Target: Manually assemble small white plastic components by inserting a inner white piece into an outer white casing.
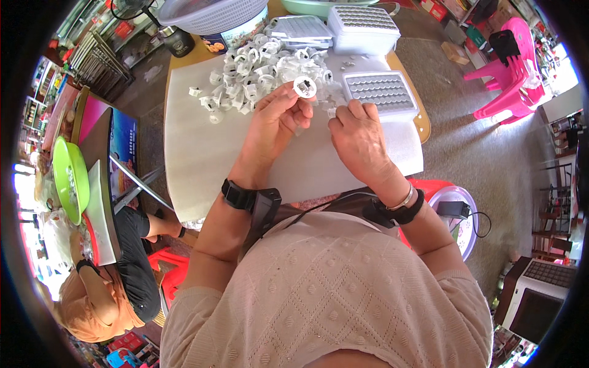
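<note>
Between the thumb and fingers of my left hand (279, 116) is a small round white plastic part (304, 88), its face turned up and showing a dark opening in the middle. My right hand (361, 136) is closed, fingertips pinched together low over the table, beside the near left corner of a white tray (380, 92). Whatever those fingertips hold, if anything, is hidden. Rows of small grey pieces fill the tray. Beyond my left hand lies a loose heap of similar white plastic parts (251, 72).
White sheeting covers the table (202, 147). Stacked trays (363, 27), a lidded clear box (300, 29) and a grey-purple basket (211, 15) stand at the back. A person in orange (92, 300) sits left, near a green basin (69, 178). Pink chairs (509, 73) stand right.
</note>
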The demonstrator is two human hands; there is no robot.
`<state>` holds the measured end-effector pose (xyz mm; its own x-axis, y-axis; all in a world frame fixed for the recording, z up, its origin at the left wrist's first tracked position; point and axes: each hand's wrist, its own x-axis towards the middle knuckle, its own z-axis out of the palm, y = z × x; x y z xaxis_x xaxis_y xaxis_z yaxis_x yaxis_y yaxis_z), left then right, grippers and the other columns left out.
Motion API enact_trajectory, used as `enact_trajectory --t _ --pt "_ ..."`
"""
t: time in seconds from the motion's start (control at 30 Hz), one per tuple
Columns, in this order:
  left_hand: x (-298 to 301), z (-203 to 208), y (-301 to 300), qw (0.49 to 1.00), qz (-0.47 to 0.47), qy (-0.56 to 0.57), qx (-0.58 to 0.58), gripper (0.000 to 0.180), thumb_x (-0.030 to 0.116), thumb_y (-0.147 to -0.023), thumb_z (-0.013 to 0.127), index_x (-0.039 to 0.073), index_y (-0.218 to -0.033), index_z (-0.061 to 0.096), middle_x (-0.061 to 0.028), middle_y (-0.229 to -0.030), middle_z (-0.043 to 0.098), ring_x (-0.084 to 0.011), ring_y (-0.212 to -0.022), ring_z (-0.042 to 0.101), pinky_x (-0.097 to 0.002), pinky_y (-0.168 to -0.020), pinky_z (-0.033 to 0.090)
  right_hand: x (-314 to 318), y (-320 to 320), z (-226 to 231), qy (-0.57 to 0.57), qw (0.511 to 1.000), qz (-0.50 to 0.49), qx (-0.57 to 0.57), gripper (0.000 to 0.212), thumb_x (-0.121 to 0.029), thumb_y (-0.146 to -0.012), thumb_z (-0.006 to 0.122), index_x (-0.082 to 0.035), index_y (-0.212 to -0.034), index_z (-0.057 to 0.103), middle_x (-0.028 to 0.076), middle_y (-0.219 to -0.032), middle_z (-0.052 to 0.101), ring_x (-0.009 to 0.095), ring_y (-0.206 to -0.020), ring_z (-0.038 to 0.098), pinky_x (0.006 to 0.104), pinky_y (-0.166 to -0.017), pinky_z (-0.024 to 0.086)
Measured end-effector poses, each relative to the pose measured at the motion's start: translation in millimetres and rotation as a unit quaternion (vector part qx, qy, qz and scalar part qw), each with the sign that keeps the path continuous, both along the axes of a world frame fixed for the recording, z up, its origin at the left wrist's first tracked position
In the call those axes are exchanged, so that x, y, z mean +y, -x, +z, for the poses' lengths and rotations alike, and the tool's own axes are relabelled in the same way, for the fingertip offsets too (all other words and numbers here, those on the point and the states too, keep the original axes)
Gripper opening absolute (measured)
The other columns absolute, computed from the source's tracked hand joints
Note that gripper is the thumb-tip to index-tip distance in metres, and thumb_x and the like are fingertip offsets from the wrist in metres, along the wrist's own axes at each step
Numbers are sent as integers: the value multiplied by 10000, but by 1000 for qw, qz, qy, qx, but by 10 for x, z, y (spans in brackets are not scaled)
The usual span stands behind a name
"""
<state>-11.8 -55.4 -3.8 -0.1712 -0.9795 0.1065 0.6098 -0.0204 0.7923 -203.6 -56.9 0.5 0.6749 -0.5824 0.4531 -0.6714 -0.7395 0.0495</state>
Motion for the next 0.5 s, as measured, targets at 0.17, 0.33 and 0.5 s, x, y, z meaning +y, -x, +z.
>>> enact_trajectory --t 0.17,0.33,0.5 --pt "24 -4 -11 1000 20 -20 -7 233 160 -936 509 -28 -1040 600 -70 -855 617 -129 -736 583 -249 -620 472 148 -51 64 -34 995 34 -84 49 -86 -674 622 -82 -708 587 51 -802 523 218 -879 483 339 -800 361" --pt "21 -1 8 999 40 -27 -21 251 183 -943 507 -18 -1066 593 -56 -899 618 -123 -741 565 -247 -606 458 147 -63 -62 14 997 -17 -80 88 -91 -690 609 -47 -760 579 69 -795 529 232 -845 524 351 -753 416" --pt "23 -4 5 999 42 -19 -7 253 178 -946 504 -22 -1078 587 -61 -916 627 -132 -748 570 -249 -609 459 156 -95 -94 -1 999 -45 -21 125 -83 -672 616 -37 -783 581 81 -768 547 230 -796 558 339 -736 440"
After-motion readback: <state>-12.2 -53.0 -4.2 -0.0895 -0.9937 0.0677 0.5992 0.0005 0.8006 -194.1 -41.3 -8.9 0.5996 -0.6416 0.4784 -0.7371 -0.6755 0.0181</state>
